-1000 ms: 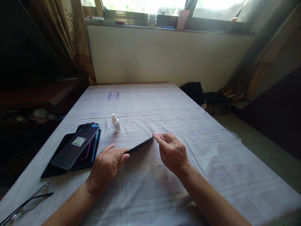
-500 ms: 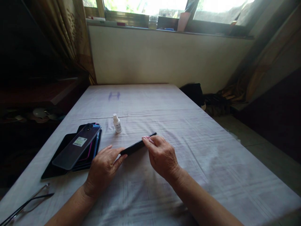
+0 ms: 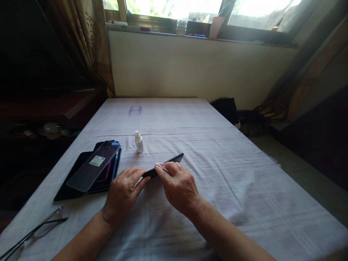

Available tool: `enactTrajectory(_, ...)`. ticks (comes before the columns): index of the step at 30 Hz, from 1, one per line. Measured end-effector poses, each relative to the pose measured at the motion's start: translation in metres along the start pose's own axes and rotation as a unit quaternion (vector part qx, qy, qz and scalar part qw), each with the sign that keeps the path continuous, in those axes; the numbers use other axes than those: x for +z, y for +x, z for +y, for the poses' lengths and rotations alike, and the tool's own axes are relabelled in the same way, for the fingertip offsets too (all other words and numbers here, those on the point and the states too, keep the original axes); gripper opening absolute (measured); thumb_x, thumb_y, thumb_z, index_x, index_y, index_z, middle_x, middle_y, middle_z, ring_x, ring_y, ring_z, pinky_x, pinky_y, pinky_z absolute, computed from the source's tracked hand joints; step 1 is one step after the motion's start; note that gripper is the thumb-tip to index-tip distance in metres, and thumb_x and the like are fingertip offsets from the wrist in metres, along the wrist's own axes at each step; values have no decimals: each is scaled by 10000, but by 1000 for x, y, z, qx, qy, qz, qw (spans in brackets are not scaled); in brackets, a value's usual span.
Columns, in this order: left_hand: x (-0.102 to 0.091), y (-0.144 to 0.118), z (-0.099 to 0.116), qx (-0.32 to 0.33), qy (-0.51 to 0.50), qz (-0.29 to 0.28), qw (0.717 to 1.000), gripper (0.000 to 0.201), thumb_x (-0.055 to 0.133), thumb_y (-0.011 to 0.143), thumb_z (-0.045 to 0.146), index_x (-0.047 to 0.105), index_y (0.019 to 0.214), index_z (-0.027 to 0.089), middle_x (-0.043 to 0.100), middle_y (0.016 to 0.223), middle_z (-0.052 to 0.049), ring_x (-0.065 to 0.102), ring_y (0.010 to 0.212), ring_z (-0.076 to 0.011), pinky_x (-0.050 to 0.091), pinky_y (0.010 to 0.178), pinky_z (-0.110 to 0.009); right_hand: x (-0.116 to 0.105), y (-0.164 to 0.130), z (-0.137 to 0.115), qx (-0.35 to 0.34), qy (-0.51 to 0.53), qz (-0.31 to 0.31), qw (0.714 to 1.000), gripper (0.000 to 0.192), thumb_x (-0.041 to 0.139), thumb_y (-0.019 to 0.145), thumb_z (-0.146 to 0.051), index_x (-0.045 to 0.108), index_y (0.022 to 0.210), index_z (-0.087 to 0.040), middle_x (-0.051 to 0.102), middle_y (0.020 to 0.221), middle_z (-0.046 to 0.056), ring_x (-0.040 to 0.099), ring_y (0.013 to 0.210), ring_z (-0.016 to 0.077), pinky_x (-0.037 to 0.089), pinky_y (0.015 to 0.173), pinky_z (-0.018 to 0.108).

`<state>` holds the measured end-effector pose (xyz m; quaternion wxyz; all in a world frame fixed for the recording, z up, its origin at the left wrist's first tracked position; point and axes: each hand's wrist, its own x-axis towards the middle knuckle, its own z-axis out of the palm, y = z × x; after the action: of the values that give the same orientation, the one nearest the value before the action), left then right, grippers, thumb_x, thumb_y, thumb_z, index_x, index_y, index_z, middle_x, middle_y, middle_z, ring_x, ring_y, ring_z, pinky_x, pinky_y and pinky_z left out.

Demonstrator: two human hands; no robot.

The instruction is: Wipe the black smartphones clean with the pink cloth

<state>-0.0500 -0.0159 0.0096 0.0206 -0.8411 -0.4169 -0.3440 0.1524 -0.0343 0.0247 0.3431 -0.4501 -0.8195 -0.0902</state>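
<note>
A dark phone is tilted over the cloth-covered table, seen nearly edge-on. My left hand grips its near left end between thumb and fingers. My right hand is closed on a small pink cloth, which presses against the phone's upper edge. Part of the phone is hidden behind the right fingers. Just beyond the phone stands a small white bottle with a cap and a label. To the left of my left hand lies a stack of phones, the top one a grey-blue phone bearing a white sticker.
A pair of glasses rests at the table's front left corner. The light tablecloth has creases and a purple mark at the far side. Beyond it are a wall and a window sill with a pink cup.
My right hand and the cloth have slid left along the phone, toward my left hand. More of the phone's far end shows. The whole view has shifted slightly.
</note>
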Motion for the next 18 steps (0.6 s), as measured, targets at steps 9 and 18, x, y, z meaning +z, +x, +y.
enactTrajectory(9,-2,-1,-3,-5,-11,-24,1000,281,468,1011,396,685,959,225,720,877,-33,687,801,-205,522,728,-315,-4,-3,11,8,-11,-9,1000,342,496,947,-108,675,1228,-184,697,1012,97,633,909,194,544,809,302)
enactTrajectory(18,-6,5,7,3,-20,6,1000,238,485,1007,336,661,923,199,705,858,-42,679,789,-196,528,727,-303,-13,-3,26,35,-8,43,998,354,463,940,-93,680,1213,-158,687,959,100,640,899,198,537,786,291)
